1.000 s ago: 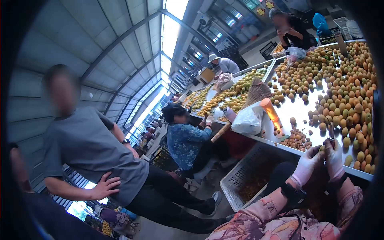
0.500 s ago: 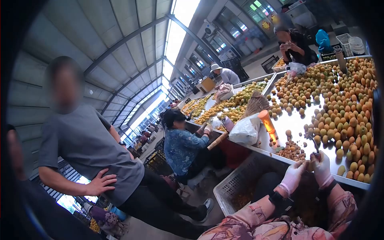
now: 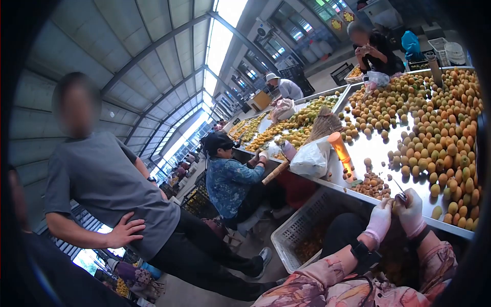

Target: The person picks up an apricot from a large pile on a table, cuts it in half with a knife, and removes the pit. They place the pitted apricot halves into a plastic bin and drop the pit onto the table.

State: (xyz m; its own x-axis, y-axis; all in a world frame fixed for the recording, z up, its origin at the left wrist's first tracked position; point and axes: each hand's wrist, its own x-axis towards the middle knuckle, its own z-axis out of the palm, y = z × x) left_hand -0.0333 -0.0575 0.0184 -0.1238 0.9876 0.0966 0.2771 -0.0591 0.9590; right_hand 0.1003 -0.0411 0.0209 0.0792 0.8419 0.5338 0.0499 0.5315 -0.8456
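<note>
My left hand [image 3: 379, 220], in a white glove, is closed in a pinch close to the right hand; what sits between its fingers is too small to make out. My right hand [image 3: 410, 214], also gloved, is wrapped round a small knife-like tool [image 3: 402, 193] whose thin dark metal end points up and left. Both hands are just over the near edge of the metal table [image 3: 378, 149]. Beyond them lies a heap of small brown pits [image 3: 372, 186]. Many orange-yellow oval fruits [image 3: 427, 153] cover the tabletop on the right.
A glowing orange cylinder [image 3: 340, 151], a white plastic bag [image 3: 311, 158] and a straw brush [image 3: 325, 125] stand left of the pits. Below the table edge is a white crate [image 3: 291, 245]. A person in grey [image 3: 112, 189] stands at left; a person in blue [image 3: 230, 184] sits beside the table.
The view has shifted slightly. The tool in my right hand has tilted further left, and my hands remain close together. The seated person in blue has lifted the head a little.
</note>
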